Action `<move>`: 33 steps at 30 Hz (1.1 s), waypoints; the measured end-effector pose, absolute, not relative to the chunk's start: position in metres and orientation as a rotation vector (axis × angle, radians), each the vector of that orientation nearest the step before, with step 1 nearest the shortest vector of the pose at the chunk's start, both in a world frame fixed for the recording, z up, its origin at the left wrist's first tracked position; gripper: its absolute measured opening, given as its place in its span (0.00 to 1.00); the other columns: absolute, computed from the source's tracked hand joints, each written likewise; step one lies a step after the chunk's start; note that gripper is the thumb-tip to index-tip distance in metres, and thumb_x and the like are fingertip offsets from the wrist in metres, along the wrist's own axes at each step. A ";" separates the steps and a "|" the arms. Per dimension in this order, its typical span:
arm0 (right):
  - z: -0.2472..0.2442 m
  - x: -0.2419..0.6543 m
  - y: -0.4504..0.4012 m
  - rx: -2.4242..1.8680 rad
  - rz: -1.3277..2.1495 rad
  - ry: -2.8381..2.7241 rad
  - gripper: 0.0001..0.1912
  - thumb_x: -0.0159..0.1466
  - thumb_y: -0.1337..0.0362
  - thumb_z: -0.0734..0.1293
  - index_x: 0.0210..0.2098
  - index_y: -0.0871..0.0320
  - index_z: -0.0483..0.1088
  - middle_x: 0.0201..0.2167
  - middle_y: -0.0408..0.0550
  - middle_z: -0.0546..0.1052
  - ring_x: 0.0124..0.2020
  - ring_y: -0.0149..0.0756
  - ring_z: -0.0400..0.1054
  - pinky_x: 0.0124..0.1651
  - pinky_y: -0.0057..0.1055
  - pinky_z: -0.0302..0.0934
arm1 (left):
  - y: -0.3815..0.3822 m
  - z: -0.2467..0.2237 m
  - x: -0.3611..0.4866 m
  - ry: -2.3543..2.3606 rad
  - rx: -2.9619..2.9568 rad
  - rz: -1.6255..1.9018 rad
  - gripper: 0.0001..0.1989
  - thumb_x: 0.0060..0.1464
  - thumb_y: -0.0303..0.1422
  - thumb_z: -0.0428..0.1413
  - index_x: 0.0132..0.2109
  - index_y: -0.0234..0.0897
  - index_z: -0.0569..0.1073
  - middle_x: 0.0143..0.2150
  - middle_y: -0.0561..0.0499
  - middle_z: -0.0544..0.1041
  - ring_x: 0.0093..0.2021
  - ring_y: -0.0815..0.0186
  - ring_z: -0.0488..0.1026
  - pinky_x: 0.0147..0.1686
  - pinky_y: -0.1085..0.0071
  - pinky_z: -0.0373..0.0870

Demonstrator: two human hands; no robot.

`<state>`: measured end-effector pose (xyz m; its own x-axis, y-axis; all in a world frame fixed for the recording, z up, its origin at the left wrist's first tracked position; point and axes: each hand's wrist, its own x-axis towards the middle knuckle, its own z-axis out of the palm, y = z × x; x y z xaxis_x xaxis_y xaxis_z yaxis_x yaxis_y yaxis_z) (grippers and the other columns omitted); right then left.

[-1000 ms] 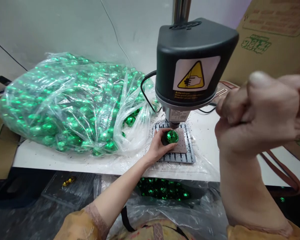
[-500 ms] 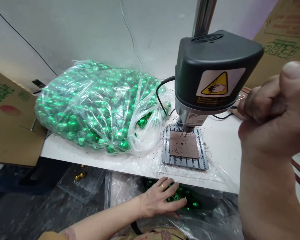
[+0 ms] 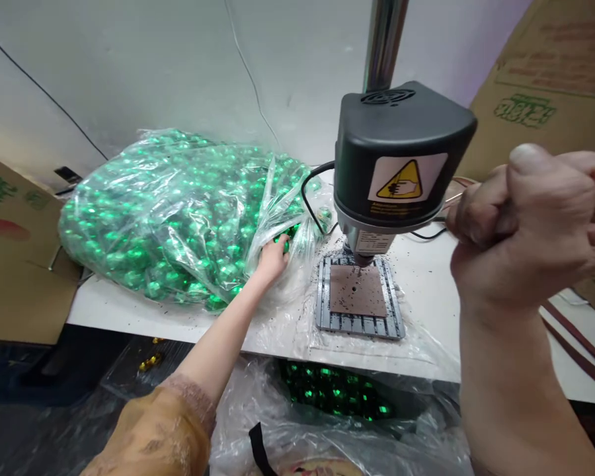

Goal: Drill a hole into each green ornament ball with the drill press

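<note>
A big clear bag of shiny green balls lies on the white table. My left hand is at the bag's open right end, its fingers closed on a green ball. To the right stands a black drill press with a yellow warning label. My right hand is raised beside it in a fist; what it holds, if anything, is hidden. Under the drill, a brown square plate with a small hole lies on the slotted grey metal base, with dark shavings scattered about.
Below the table's front edge, an open plastic bag holds more green balls. Cardboard boxes stand at the left and right. A black cable curves behind the drill. Small gold pieces lie at the lower left.
My left hand has left the lower bag and moved up and left to the big bag, closing on a ball. My right hand stays raised in a fist. The view has shifted slightly.
</note>
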<state>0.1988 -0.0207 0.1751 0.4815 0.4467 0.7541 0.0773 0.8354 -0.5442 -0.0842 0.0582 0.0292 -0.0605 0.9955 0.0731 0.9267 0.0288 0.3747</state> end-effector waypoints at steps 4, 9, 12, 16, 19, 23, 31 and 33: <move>0.175 0.198 -0.019 -0.521 0.171 -1.081 0.24 0.64 0.67 0.69 0.16 0.54 0.56 0.12 0.36 0.55 0.13 0.26 0.49 0.18 0.36 0.47 | 0.033 0.039 -0.080 1.995 2.022 0.757 0.22 0.61 0.28 0.60 0.62 0.41 0.76 0.48 0.40 0.78 0.51 0.47 0.78 0.57 0.52 0.73; 0.172 0.201 -0.016 -0.538 0.164 -1.079 0.26 0.65 0.64 0.71 0.16 0.54 0.57 0.13 0.36 0.54 0.13 0.25 0.47 0.20 0.34 0.45 | -0.019 0.047 -0.049 1.338 1.463 1.195 0.23 0.57 0.44 0.65 0.57 0.44 0.74 0.45 0.48 0.80 0.41 0.59 0.79 0.44 0.62 0.77; 0.172 0.200 -0.016 -0.528 0.187 -1.074 0.25 0.65 0.64 0.71 0.16 0.54 0.57 0.12 0.36 0.55 0.13 0.25 0.47 0.19 0.35 0.45 | -0.040 0.037 -0.021 1.013 0.900 1.160 0.24 0.55 0.45 0.65 0.55 0.44 0.71 0.45 0.48 0.82 0.40 0.59 0.81 0.42 0.59 0.81; 0.172 0.200 -0.017 -0.526 0.208 -1.071 0.25 0.65 0.64 0.71 0.16 0.54 0.57 0.12 0.35 0.55 0.13 0.25 0.48 0.18 0.34 0.45 | -0.043 0.019 -0.002 0.885 0.612 1.148 0.19 0.53 0.43 0.67 0.47 0.39 0.74 0.46 0.45 0.83 0.48 0.55 0.83 0.56 0.50 0.81; 0.172 0.199 -0.018 -0.524 0.207 -1.073 0.25 0.65 0.65 0.70 0.16 0.54 0.56 0.12 0.35 0.55 0.13 0.25 0.48 0.18 0.34 0.46 | -0.037 0.008 0.000 0.896 0.596 1.117 0.21 0.55 0.46 0.67 0.49 0.38 0.76 0.47 0.44 0.84 0.48 0.54 0.83 0.56 0.52 0.81; 0.173 0.198 -0.017 -0.500 0.198 -1.076 0.26 0.65 0.64 0.70 0.16 0.54 0.56 0.12 0.35 0.55 0.13 0.25 0.49 0.18 0.34 0.45 | -0.033 -0.004 0.003 0.955 0.744 1.199 0.27 0.51 0.43 0.72 0.55 0.41 0.75 0.50 0.46 0.84 0.49 0.57 0.83 0.55 0.54 0.80; 0.173 0.198 -0.016 -0.478 0.221 -1.072 0.25 0.66 0.67 0.69 0.17 0.54 0.55 0.12 0.36 0.55 0.14 0.26 0.47 0.19 0.34 0.44 | -0.019 -0.017 0.010 1.057 1.222 1.198 0.32 0.46 0.42 0.76 0.55 0.39 0.76 0.49 0.46 0.83 0.49 0.58 0.80 0.55 0.58 0.76; 0.173 0.197 -0.017 -0.475 0.213 -1.070 0.25 0.65 0.68 0.69 0.17 0.54 0.54 0.12 0.35 0.55 0.14 0.26 0.47 0.19 0.34 0.44 | -0.016 -0.019 0.010 1.081 1.309 1.179 0.32 0.46 0.42 0.76 0.56 0.39 0.77 0.50 0.45 0.83 0.49 0.57 0.80 0.55 0.57 0.76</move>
